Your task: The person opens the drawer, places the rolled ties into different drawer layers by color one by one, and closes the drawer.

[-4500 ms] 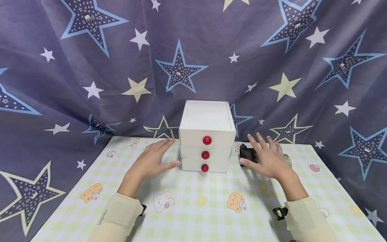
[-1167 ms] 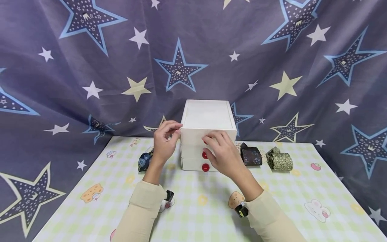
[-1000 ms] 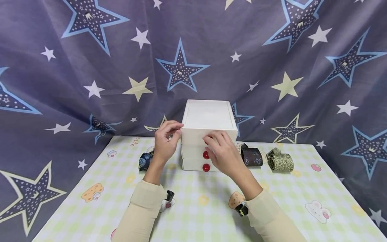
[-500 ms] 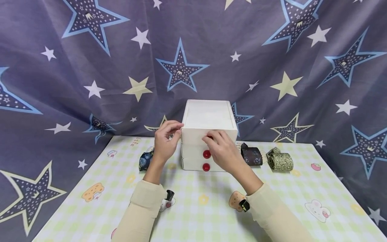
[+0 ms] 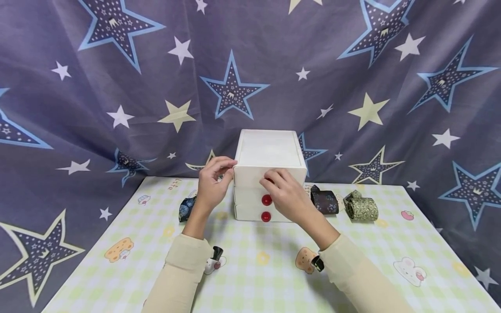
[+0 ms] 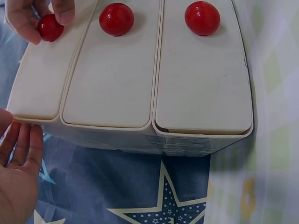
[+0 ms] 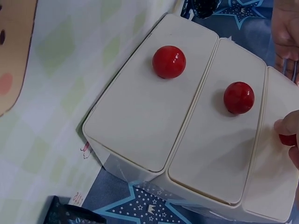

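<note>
A white three-drawer chest (image 5: 269,150) stands mid-table, each drawer front bearing a red knob. My right hand (image 5: 271,178) pinches the top knob (image 6: 49,27) between thumb and fingertip; in the right wrist view only a sliver of that knob (image 7: 287,139) shows. The middle knob (image 5: 267,199) and bottom knob (image 5: 266,216) are free. All three drawer fronts look flush. At the chest's upper left edge my left hand (image 5: 221,170) grips, thumb on top and fingers (image 6: 23,144) against the side wall.
A dark rolled tie (image 5: 324,201) and an olive rolled tie (image 5: 362,208) lie right of the chest. A blue patterned roll (image 5: 185,208) lies left of it. The checked tablecloth (image 5: 250,269) stretches toward me; a starry curtain hangs behind.
Both hands left the tabletop beside the chest. The left took hold of its upper left edge; the right slid up off the middle knob onto the top knob.
</note>
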`<state>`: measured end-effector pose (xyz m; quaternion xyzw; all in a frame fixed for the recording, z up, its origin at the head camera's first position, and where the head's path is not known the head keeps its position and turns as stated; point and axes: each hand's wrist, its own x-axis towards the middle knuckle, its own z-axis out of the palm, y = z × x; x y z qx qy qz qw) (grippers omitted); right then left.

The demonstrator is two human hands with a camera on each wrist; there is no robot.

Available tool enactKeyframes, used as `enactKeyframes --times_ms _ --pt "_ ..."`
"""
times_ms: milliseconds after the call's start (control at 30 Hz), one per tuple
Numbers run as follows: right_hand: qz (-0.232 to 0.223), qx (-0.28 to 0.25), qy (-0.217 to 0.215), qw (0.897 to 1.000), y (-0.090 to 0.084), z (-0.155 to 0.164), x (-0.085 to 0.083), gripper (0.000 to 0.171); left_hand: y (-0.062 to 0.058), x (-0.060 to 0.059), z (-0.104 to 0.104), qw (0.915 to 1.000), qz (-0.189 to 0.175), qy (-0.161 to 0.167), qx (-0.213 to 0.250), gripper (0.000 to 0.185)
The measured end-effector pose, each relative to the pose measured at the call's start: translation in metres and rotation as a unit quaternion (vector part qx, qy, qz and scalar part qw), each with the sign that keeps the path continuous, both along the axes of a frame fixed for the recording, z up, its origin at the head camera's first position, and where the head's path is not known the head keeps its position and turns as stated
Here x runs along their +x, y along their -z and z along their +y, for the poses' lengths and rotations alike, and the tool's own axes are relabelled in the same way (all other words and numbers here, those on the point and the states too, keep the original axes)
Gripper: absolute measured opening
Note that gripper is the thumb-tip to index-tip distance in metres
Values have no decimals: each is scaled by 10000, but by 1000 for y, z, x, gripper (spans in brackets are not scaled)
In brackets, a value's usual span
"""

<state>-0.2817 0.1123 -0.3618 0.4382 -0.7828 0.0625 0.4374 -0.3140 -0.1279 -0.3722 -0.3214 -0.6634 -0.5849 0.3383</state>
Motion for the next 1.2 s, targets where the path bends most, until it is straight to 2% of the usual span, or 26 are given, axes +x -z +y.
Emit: enactKeyframes --times_ms 167,300,500,667,967,1200 --pt "188 211 -15 9996 0 1 -2 21 -6 7 4 9999 31 -89 -64 20" --pt "253 474 56 9985 -2 1 -1 13 -15 19 6 9999 23 -77 -65 19" --pt "410 803 70 9959 -4 2 -2 15 -21 27 7 9999 15 -117 -97 19" --pt "508 1001 27 9937 -8 2 -3 16 -20 25 7 9998 29 -148 -95 19" --pt "442 1298 88 9905 -16 1 -4 15 -1 2 1 9998 21 -210 -53 20" --pt "505 1463 103 9879 -19 1 -4 13 2 0 -1 10000 47 -15 -3 18"
